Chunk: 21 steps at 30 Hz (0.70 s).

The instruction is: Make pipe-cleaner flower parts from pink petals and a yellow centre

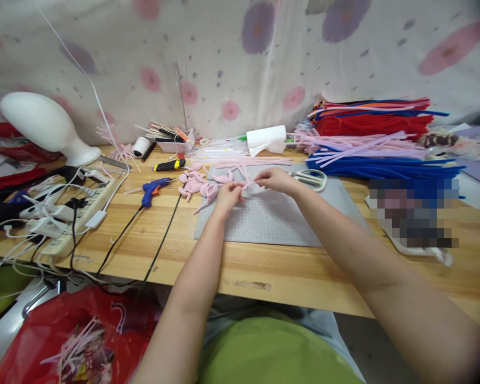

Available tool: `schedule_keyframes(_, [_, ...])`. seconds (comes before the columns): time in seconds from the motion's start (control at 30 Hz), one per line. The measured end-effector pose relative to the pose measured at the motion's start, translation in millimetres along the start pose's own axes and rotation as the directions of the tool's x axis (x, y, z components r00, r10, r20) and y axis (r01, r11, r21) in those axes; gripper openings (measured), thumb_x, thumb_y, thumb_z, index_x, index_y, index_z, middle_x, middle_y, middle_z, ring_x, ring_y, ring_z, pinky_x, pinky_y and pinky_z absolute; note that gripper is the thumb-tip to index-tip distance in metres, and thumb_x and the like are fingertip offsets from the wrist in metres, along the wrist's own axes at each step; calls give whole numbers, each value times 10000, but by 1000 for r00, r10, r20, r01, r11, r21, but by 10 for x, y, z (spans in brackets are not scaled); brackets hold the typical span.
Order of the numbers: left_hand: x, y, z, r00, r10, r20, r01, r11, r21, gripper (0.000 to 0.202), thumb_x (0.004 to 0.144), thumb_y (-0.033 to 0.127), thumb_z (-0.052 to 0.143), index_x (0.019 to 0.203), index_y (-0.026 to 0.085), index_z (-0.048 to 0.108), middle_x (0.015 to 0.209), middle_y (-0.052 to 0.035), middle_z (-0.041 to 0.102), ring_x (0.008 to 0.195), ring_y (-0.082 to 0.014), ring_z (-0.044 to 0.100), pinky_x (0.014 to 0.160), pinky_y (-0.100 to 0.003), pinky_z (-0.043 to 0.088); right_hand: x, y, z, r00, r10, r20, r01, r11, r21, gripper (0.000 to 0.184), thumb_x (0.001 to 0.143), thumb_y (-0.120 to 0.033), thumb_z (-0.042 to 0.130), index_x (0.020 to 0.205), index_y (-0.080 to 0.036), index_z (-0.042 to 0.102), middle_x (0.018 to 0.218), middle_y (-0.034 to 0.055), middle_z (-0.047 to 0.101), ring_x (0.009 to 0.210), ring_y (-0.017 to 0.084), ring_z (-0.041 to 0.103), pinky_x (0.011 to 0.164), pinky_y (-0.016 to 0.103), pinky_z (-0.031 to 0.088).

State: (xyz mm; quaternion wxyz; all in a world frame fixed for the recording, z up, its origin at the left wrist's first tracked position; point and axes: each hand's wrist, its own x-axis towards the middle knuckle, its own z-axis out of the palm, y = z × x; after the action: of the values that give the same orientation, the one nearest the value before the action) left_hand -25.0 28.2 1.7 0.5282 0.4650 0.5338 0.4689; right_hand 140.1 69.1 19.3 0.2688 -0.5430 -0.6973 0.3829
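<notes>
My left hand [228,195] and my right hand [276,180] meet over the grey cutting mat [272,224], both pinched on a pink pipe cleaner piece [247,183] held between them. Several bent pink pipe cleaner shapes [194,186] lie just left of my left hand at the mat's far left corner. Straight pink pipe cleaners [244,161] lie behind the mat. Scissors [311,178] rest on the mat's far right corner, close to my right hand.
A blue glue gun [154,189] and a power strip [78,209] with cables lie at the left. Stacks of red, pink and blue pipe cleaners [376,144] fill the right back. A white foam head [48,127], a tissue roll [266,137] and a red bag [76,336] are nearby.
</notes>
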Motion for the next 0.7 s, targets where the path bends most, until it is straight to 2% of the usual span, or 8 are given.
schedule_keyframes(0.07, [-17,6,19,1000,-15,25,16,1000,-20,132,676,104,481,757,125,583,483,52,471,439,-59,452,549,-246,483,-23,-13,0,1000,-27,-2,27,1000,15,95,647,-180,604,706,-159,675,603,10,611,531,92,490,511,207,361])
schedule_keyframes(0.2, [-31,-16,100,996,-43,72,52,991,-121,102,715,147,530,810,118,556,617,3,581,553,-92,564,592,-258,493,-97,-93,50,996,-85,40,83,995,56,91,648,-167,590,700,-160,664,631,0,622,577,92,510,542,197,370])
schedule_keyframes(0.3, [-13,-57,133,998,-33,62,43,983,-176,117,738,127,515,850,118,547,678,-22,620,621,-110,606,641,-267,494,-125,-134,72,991,-110,81,103,991,81,72,641,-192,607,684,-157,654,648,-4,628,597,89,514,567,196,369])
schedule_keyframes(0.37, [8,-95,131,999,27,42,-22,993,-113,122,740,137,521,849,125,574,703,-31,630,627,-117,608,648,-267,484,-119,-147,72,992,-119,49,115,990,83,122,655,-270,620,670,-152,648,649,-2,622,606,92,509,582,204,368])
schedule_keyframes(0.43, [23,-129,122,992,125,16,-125,992,16,126,734,164,541,834,145,615,733,-38,643,639,-124,606,674,-265,470,-96,-158,73,994,-111,-7,112,990,88,219,677,-365,608,673,-149,646,655,2,614,615,96,502,589,211,368])
schedule_keyframes(0.53, [16,-149,115,972,231,-34,-221,959,177,133,717,182,568,811,192,662,758,-30,660,686,-135,606,746,-257,440,-34,-179,100,999,-1,-35,6,992,126,281,668,-422,621,662,-142,641,646,13,601,612,98,491,568,216,367])
schedule_keyframes(0.63, [-3,-145,117,968,247,-48,-232,950,211,159,713,182,572,827,217,678,783,-27,670,737,-149,608,770,-255,424,43,-189,141,990,133,50,-141,952,271,239,632,-369,673,625,-136,620,591,9,570,559,79,456,533,212,354])
schedule_keyframes(0.7, [1,-153,116,967,254,-29,-243,948,206,170,713,183,570,840,214,678,788,-27,671,735,-146,608,766,-256,427,87,-186,157,984,158,83,-179,893,413,209,630,-331,682,624,-136,609,572,-3,550,526,60,423,518,202,340])
